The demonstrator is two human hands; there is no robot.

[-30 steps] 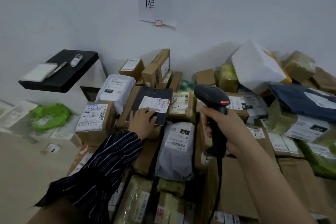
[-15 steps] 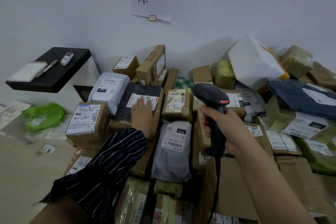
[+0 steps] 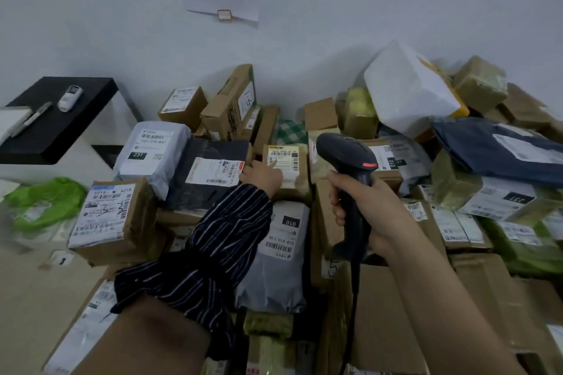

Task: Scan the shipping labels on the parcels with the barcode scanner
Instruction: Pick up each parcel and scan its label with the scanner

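My left grip (image 3: 263, 175) stretched forward, fingers loose on label (image 3: 286, 161) of small brown parcel (image 3: 294, 189), holding nothing. My right grip (image 3: 365, 207) wrapped round barcode scanner (image 3: 347, 152) handle, scanner upright, head just right of that parcel.

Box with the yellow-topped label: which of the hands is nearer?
Left. The left hand touches the label on the box; the right hand grips the barcode scanner, apart, to its right.

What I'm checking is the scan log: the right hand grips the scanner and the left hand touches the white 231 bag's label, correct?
No: the head view shows the left hand touching the label on the small box, not on the white bag. The right hand does grip the scanner.
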